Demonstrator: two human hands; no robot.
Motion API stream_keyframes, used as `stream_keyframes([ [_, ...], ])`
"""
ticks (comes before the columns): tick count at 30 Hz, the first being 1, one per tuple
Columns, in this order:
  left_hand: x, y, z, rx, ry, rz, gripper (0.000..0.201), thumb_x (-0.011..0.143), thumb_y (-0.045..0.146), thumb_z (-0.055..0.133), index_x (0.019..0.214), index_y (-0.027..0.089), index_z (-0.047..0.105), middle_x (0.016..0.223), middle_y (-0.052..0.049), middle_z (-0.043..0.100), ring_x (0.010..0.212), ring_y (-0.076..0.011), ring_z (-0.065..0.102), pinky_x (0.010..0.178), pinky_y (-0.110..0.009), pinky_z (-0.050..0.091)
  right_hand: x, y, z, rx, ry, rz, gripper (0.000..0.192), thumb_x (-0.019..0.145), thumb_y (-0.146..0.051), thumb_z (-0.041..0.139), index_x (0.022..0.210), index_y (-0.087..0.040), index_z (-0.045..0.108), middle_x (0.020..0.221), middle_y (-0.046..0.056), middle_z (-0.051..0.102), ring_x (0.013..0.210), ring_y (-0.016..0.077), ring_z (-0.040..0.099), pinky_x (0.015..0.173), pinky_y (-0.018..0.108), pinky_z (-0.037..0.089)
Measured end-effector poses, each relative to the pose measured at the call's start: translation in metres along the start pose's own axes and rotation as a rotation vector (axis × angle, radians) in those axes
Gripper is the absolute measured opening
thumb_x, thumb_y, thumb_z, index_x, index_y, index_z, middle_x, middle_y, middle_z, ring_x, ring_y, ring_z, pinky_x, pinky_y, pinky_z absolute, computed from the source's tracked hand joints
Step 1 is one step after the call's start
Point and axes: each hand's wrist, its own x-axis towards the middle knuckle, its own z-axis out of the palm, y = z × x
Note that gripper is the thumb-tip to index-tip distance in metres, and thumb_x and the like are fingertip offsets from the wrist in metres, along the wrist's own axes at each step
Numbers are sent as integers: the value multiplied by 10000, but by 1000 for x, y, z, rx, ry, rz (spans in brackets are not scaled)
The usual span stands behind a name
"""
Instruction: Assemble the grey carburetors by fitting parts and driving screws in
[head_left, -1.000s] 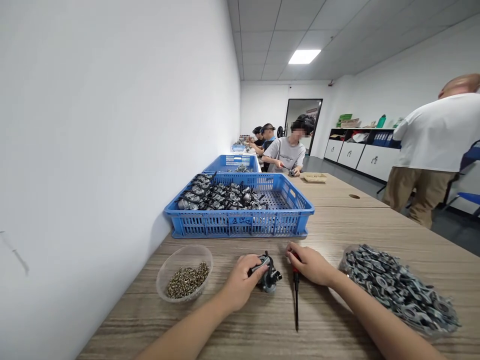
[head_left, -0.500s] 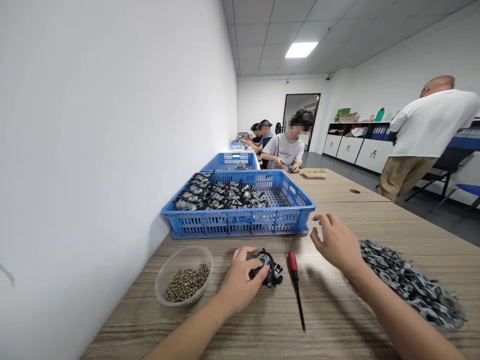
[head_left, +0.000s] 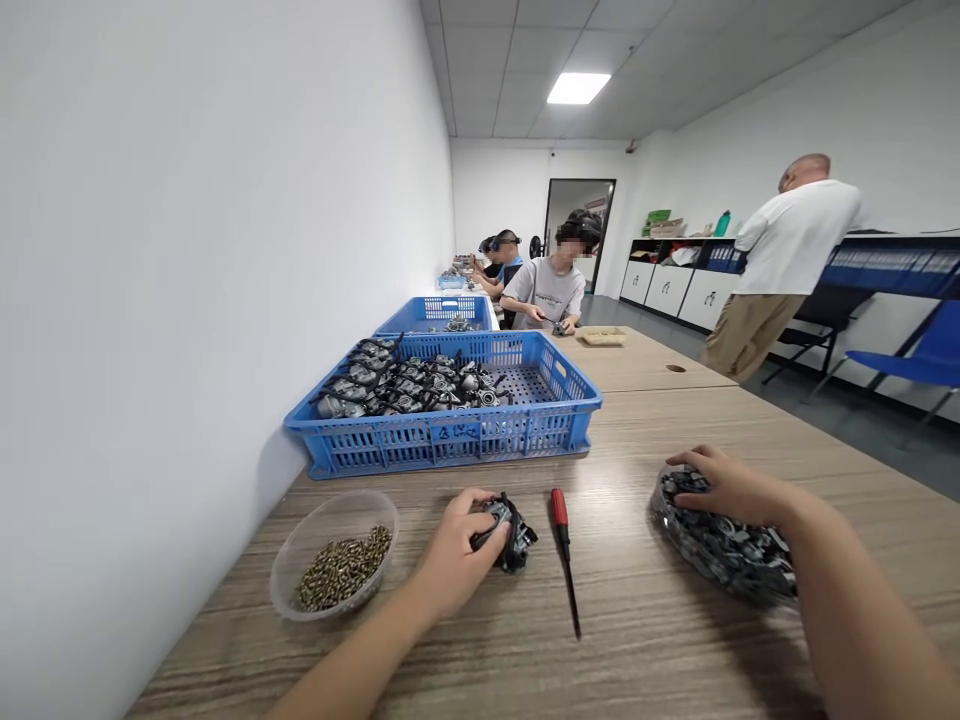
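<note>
My left hand [head_left: 466, 545] is closed around a carburetor [head_left: 513, 535] resting on the table, its black hose arching over the metal body. To its right lies a screwdriver [head_left: 561, 522] with a red handle and a dark shaft pointing toward me. My right hand [head_left: 724, 485] is over a clear bowl [head_left: 670, 528] heaped with small grey metal parts [head_left: 739, 548]. Its thumb and fingers are apart at the bowl's far left side, the fingertips partly among the parts. Left of my left hand stands a clear round tub [head_left: 283, 572] holding many brass-coloured screws [head_left: 346, 568].
A blue crate [head_left: 450, 440] of carburetors stands ahead against the wall, with another blue crate [head_left: 442, 318] behind it. A co-worker [head_left: 551, 285] sits farther along the table near a shallow tan tray [head_left: 601, 337]. Another person [head_left: 795, 240] stands at right by cabinets and chairs.
My right hand has moved from above the bare tabletop to the bowl of metal parts on the right. The left hand still holds the carburetor. The view has turned slightly right.
</note>
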Motion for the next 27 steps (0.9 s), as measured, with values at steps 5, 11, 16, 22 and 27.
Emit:
stream_keyframes([
  [5,-1,-1,2,10,23,22,508,1120,504,582,741,208,745,1409,-154,674,1355,-344,651,1199,-519,521,0,-3,-10,-75,36,-5,501,780,-387,831,1264,-259,847,1352,160,752,1252,391,730,1108,446,557],
  [11,-4,2,6,54,69,24,479,1132,476,546,778,212,730,1422,-160,655,1390,-372,611,1221,-583,494,4,-14,-10,-98,64,0,362,771,-291,808,1126,-236,845,1115,127,823,1072,356,760,911,410,552],
  [16,-7,6,5,88,87,59,480,1159,475,506,820,212,722,1425,-166,637,1392,-369,602,1200,-569,522,7,-19,-5,-45,23,-5,290,793,-205,755,1073,-244,821,999,89,837,920,287,776,754,341,504],
  [22,-9,7,5,101,86,93,438,1172,455,482,917,217,747,1407,-158,634,1364,-358,614,1189,-538,532,2,-25,-13,10,11,-47,197,841,-217,729,1008,-241,830,992,80,843,923,271,773,785,336,519],
  [27,-8,5,6,112,87,104,422,1174,446,481,942,215,748,1409,-159,632,1367,-353,605,1201,-537,519,-3,-29,-19,20,24,-95,170,850,-304,716,961,-236,825,1027,92,839,947,287,766,808,355,532],
])
